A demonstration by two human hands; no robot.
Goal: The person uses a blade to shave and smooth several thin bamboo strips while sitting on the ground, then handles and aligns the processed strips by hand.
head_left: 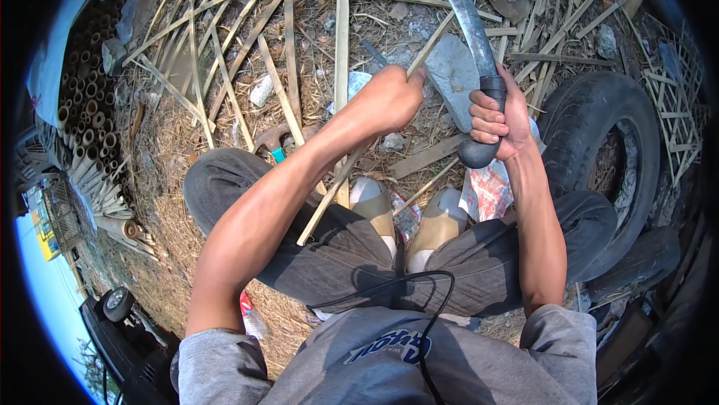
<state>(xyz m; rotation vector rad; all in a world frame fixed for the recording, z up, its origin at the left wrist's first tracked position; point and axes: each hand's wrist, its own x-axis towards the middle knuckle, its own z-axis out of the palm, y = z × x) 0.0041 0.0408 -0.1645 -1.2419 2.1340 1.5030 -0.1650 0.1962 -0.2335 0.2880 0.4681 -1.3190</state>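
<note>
Head view: left hand (386, 98) fisted round one bamboo strip (337, 184), its middle hidden by the forearm; right hand (496, 122) grips one machete (470, 23), tip cut off by the rim.

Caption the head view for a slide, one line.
Seated person grips a bamboo strip in the left hand and a large knife in the right hand, beside an old tyre.

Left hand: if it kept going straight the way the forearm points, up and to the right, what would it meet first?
Probably the flat grey stone, just past the left hand gripping a bamboo strip. The big knife lies further right. Depth is uncertain.
</note>
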